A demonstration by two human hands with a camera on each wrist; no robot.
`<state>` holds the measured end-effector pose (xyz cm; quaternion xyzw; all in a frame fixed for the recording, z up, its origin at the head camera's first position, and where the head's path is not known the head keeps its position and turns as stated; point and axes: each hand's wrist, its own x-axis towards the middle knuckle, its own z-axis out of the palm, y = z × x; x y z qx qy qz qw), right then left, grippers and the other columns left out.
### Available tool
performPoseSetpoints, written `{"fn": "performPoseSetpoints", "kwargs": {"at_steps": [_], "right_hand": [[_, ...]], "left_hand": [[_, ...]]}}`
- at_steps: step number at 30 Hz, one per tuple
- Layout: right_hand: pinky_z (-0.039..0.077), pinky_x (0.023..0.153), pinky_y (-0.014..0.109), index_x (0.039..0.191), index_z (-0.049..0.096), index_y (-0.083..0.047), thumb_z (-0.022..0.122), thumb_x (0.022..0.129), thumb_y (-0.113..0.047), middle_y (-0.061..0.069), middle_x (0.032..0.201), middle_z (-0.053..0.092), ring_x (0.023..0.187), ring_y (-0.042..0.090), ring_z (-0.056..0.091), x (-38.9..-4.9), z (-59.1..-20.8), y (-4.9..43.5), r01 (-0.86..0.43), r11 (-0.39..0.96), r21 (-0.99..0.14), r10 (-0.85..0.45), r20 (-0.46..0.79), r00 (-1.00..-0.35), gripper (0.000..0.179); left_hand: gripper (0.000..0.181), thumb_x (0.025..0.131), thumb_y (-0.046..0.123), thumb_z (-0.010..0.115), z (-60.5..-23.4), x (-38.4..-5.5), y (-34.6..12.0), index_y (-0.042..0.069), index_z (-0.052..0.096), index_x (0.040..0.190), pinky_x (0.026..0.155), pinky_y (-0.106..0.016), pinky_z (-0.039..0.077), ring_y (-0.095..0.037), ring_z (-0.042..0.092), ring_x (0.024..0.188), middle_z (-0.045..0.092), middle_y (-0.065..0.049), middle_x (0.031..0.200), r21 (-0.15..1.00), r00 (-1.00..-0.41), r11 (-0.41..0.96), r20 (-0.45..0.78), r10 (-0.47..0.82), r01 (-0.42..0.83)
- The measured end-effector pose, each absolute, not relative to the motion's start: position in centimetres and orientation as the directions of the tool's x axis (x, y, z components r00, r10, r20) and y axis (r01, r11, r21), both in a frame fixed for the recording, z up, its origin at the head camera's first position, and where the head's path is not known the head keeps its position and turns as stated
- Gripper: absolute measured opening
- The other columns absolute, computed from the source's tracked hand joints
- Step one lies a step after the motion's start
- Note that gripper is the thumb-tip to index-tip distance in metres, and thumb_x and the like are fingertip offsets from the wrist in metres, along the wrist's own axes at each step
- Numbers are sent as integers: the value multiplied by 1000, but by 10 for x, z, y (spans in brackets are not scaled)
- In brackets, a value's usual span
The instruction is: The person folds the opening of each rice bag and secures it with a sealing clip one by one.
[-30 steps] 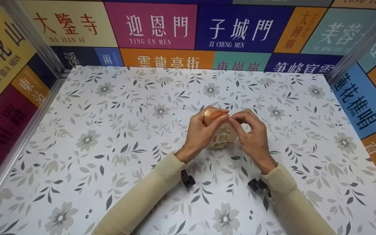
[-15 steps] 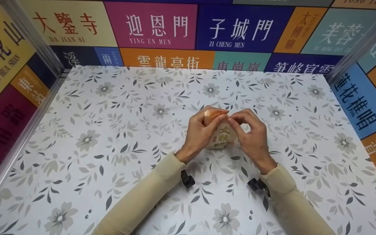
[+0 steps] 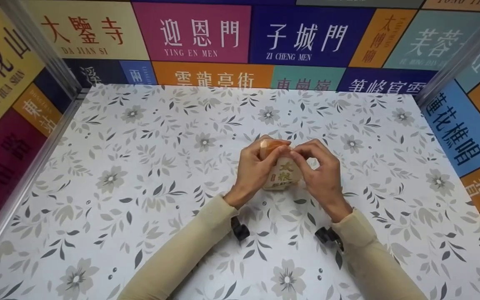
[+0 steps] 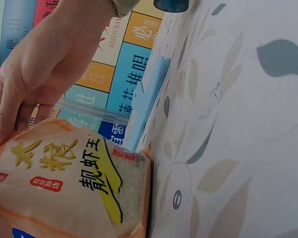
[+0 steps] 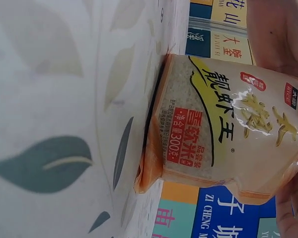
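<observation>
A small plastic bag of rice (image 3: 283,173) with gold and green lettering stands upright on the table, its top gathered between my two hands. My left hand (image 3: 256,162) pinches the top from the left, and shiny orange film bulges above its thumb. From the other side, the thumb and index finger of my right hand (image 3: 321,166) pinch the same top edge, close to the left fingertips. The right wrist view shows the front of the rice bag (image 5: 223,124), with a red weight label and rice visible behind a clear window. In the left wrist view, the right hand (image 4: 35,69) reaches the bag's top.
A slim light blue plastic piece (image 4: 149,106) lies on the table beyond the bag in the left wrist view. The table (image 3: 173,233) has a flowered white cover. Colourful lettered panels (image 3: 198,35) wall in the back and both sides.
</observation>
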<state>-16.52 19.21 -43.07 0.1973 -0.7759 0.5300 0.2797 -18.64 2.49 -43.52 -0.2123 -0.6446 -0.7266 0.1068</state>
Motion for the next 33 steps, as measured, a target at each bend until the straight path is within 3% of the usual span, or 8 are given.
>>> {"fn": "performPoseSetpoints", "kwargs": {"at_steps": [13,22,33], "right_hand": [[52,79,17,94,77,-2,78,91,-4,7,91,70,84,6,62,-165,-430,192,-584,381,-716,8,635,-773,3],[53,78,17,93,77,0,77,93,-4,8,89,70,82,8,63,-164,-430,192,-598,339,-726,10,638,-770,4],[54,79,16,96,78,-2,78,90,2,10,91,72,84,5,64,-163,-434,199,-579,383,-719,-13,623,-782,7]], "left_hand": [[26,92,17,81,-435,-187,26,4,76,114,79,-28,61,-11,72,90,77,-14,111,917,-904,-121,397,156,381],[21,92,14,80,-434,-187,26,0,78,107,68,-23,58,-6,70,78,80,-17,102,917,-913,-70,398,94,393],[19,93,12,79,-434,-187,26,-2,78,106,74,-29,63,-9,74,84,79,-17,103,909,-904,-109,412,111,401]]}}
